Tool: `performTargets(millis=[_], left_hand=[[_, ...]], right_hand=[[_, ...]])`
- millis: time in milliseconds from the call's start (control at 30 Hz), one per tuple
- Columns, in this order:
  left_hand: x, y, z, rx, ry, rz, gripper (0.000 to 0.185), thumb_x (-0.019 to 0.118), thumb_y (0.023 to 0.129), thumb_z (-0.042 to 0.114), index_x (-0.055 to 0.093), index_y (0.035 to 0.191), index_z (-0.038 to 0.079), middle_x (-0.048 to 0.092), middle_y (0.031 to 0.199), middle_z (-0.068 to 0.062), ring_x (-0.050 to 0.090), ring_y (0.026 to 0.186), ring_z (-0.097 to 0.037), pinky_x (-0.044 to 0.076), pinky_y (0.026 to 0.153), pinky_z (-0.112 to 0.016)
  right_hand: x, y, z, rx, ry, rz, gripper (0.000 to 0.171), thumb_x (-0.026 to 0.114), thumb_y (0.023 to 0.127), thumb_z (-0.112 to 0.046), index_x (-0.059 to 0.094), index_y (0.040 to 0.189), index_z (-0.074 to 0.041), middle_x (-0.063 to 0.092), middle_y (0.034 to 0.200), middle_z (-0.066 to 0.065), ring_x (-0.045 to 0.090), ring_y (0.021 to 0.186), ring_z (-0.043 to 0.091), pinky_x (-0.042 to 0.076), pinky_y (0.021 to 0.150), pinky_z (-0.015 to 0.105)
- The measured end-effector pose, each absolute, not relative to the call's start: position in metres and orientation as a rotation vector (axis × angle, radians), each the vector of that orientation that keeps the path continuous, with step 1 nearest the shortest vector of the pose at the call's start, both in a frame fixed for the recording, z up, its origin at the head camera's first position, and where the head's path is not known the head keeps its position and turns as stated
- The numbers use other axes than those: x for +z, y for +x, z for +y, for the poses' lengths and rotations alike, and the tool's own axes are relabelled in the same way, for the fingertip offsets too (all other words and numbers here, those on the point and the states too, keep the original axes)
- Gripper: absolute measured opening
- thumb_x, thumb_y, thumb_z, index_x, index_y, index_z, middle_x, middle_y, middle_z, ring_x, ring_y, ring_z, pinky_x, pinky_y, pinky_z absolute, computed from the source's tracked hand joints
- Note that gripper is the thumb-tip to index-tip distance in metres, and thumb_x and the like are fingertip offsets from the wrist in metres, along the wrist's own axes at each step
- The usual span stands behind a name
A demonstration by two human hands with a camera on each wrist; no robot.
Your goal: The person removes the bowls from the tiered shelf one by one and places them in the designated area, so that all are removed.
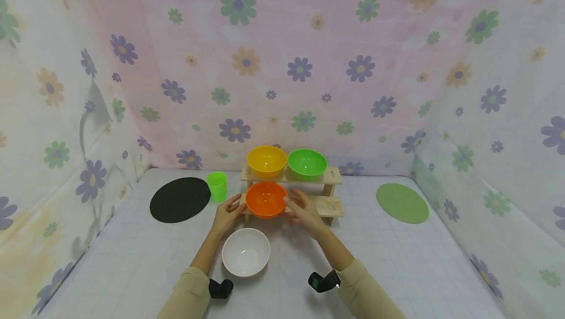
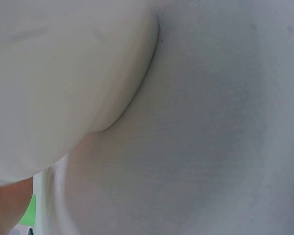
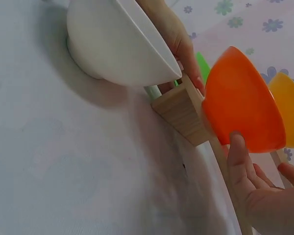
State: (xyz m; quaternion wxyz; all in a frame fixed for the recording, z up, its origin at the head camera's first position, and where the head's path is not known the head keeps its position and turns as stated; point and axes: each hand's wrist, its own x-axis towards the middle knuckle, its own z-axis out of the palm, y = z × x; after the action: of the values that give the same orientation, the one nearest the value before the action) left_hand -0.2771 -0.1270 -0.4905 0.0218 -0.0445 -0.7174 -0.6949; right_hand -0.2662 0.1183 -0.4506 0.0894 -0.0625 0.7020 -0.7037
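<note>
An orange bowl [image 1: 266, 200] sits on the lower step of a wooden two-tier stand [image 1: 324, 206]. My left hand [image 1: 227, 218] is at the bowl's left side, fingertips right by its wall. On the other side is my right hand [image 1: 305, 215], with loosely spread fingers at the bowl. In the right wrist view, one fingertip of the right hand [image 3: 269, 203] overlaps the lower wall of the orange bowl [image 3: 242, 105]. A white bowl [image 1: 245, 252] rests on the table between my forearms; its outer wall [image 2: 54, 88] fills much of the left wrist view.
A yellow bowl [image 1: 267, 161] and a green bowl [image 1: 307, 164] stand on the upper step. Left of the stand are a green cup [image 1: 217, 187] and a black round mat [image 1: 178, 200]. A green round mat [image 1: 402, 203] lies at the right. Flowered cloth [image 1: 282, 73] surrounds the table.
</note>
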Motion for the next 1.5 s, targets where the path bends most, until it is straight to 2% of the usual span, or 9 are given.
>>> performTargets(millis=[167,300,600,767,933,1300,1500], left_hand=[[-0.510,-0.286,-0.131,-2.127,-0.229,-2.170,0.055,0.064,0.090,0.017,0.044,0.134,-0.010,0.052,0.122,-0.036,0.056,0.112,-0.042,0.053,0.085,-0.039],[-0.517,-0.288,-0.134,-2.133,-0.339,-2.091,0.059,0.067,0.088,0.026,0.048,0.133,-0.007,0.056,0.118,-0.034,0.060,0.106,-0.039,0.055,0.081,-0.038],[-0.506,-0.286,-0.128,-2.157,-0.127,-2.217,0.050,0.058,0.092,0.003,0.039,0.137,-0.011,0.049,0.125,-0.036,0.051,0.115,-0.045,0.050,0.088,-0.043],[-0.504,-0.285,-0.127,-2.164,-0.105,-2.215,0.050,0.058,0.092,0.003,0.040,0.137,-0.010,0.049,0.125,-0.035,0.052,0.115,-0.044,0.050,0.088,-0.042],[-0.504,-0.284,-0.127,-2.123,-0.101,-2.223,0.050,0.060,0.091,0.004,0.043,0.135,-0.009,0.051,0.124,-0.035,0.052,0.115,-0.043,0.052,0.087,-0.035],[-0.479,-0.270,-0.123,-2.152,-0.100,-2.232,0.049,0.058,0.090,-0.002,0.040,0.134,-0.015,0.050,0.123,-0.038,0.051,0.114,-0.046,0.055,0.082,-0.029],[-0.494,-0.278,-0.125,-2.157,-0.104,-2.203,0.050,0.060,0.090,0.000,0.041,0.134,-0.013,0.050,0.123,-0.038,0.054,0.113,-0.044,0.056,0.080,-0.028]], right_hand=[[-0.454,-0.270,0.113,-2.104,-0.168,2.014,0.065,0.056,0.095,-0.023,0.024,0.147,-0.001,0.042,0.134,0.032,0.067,0.076,0.021,0.059,0.066,0.033],[-0.457,-0.272,0.108,-2.096,-0.156,1.971,0.065,0.055,0.096,-0.024,0.022,0.148,-0.002,0.040,0.135,0.032,0.065,0.073,0.018,0.059,0.065,0.032],[-0.457,-0.272,0.100,-2.090,-0.191,1.942,0.059,0.044,0.100,-0.017,0.017,0.148,0.001,0.035,0.137,0.036,0.067,0.079,0.027,0.056,0.077,0.047],[-0.457,-0.271,0.099,-2.109,-0.216,1.943,0.055,0.044,0.098,-0.011,0.023,0.147,0.001,0.037,0.135,0.034,0.066,0.078,0.023,0.057,0.076,0.045],[-0.457,-0.269,0.103,-2.146,-0.222,1.934,0.053,0.045,0.096,-0.009,0.028,0.144,0.003,0.041,0.131,0.034,0.067,0.076,0.022,0.057,0.076,0.044],[-0.454,-0.262,0.121,-2.180,-0.222,1.939,0.054,0.043,0.094,-0.007,0.027,0.145,0.004,0.040,0.134,0.035,0.067,0.077,0.022,0.057,0.078,0.043],[-0.456,-0.258,0.132,-2.174,-0.189,1.938,0.053,0.043,0.094,-0.005,0.029,0.144,0.002,0.040,0.134,0.034,0.066,0.073,0.019,0.058,0.074,0.040]])
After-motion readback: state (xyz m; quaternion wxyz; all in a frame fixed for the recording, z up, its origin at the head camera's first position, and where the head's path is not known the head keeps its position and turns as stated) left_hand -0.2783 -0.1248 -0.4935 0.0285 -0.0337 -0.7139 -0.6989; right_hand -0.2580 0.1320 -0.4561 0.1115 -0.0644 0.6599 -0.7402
